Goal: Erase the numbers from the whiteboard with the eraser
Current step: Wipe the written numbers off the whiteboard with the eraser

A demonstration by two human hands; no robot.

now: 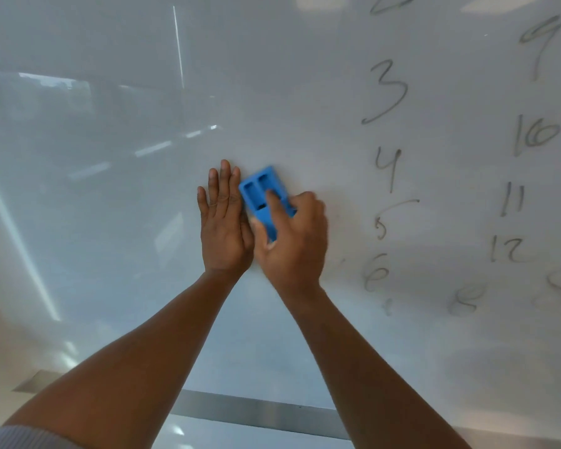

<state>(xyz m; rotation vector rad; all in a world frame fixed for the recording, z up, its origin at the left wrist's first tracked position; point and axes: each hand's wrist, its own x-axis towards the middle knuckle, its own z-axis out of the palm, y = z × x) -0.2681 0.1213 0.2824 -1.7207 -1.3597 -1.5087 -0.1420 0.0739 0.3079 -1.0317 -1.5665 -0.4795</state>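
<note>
**Eraser Positioned Left of the Number Columns**

The blue eraser (266,202) lay flat against the whiteboard (110,189) at the centre of the frame, tilted with its upper end toward the top left. Its ribbed plastic back faced the camera. The right hand (292,241) held it: the index finger was laid along the back, the thumb was hooked against the lower left edge, and the remaining fingers were curled around the right side. This grip was closed on the eraser. The left hand (222,222) was pressed flat on the board just beside the eraser, fingers straight and together, holding nothing.

The eraser rested on a bare area of board. The written numbers stood to the right of it. One column in the centre right of the frame read 3 (386,92), 4 (388,168), 5 (382,222) and 6 (374,273). A second column at the far right read 9 (541,43), 10 (535,134), 11 (512,199) and 12 (506,251). Smudged marks sat in the lower right. A metal rail (256,413) ran along the lower edge of the board.

Judged from this layout, most of the erasing remained to be done. The next move called for sliding the eraser rightward into the nearer column with steady pressure, then working through its full height.
</note>
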